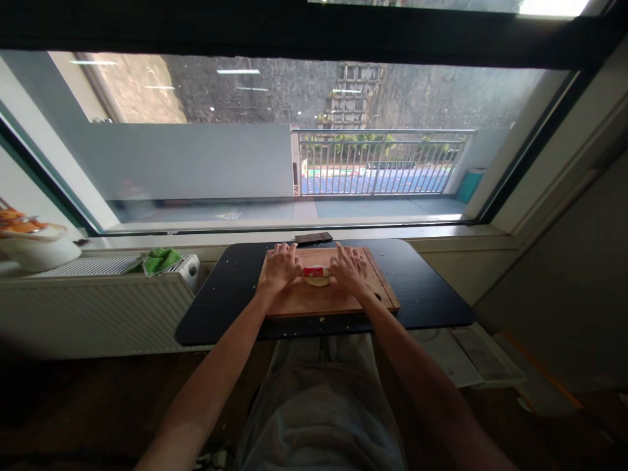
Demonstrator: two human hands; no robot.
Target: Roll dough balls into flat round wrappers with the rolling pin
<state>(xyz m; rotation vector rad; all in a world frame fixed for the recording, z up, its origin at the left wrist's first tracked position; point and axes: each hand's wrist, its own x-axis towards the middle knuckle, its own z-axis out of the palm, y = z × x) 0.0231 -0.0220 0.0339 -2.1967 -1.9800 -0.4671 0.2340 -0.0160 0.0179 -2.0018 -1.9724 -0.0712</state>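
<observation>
A small red-and-white cylinder (pixel 314 271) lies crosswise on a flat, pale round of what looks like dough (pixel 316 282). Both rest on a wooden cutting board (pixel 299 305). My left hand (pixel 283 265) covers the cylinder's left end, its fingers bent over and pointing away from me. At the other end, my right hand (pixel 349 267) lies over it in the same way, with the index finger stretched forward. The cylinder's tips are hidden under my hands, so only its labelled middle shows.
The board sits on a black table (pixel 432 294) dotted with pale crumbs. A dark phone-like slab (pixel 314 238) lies behind the board by the windowsill. To the left, a green cloth (pixel 161 260) rests on a white radiator (pixel 108 314), near a white pot (pixel 39 247).
</observation>
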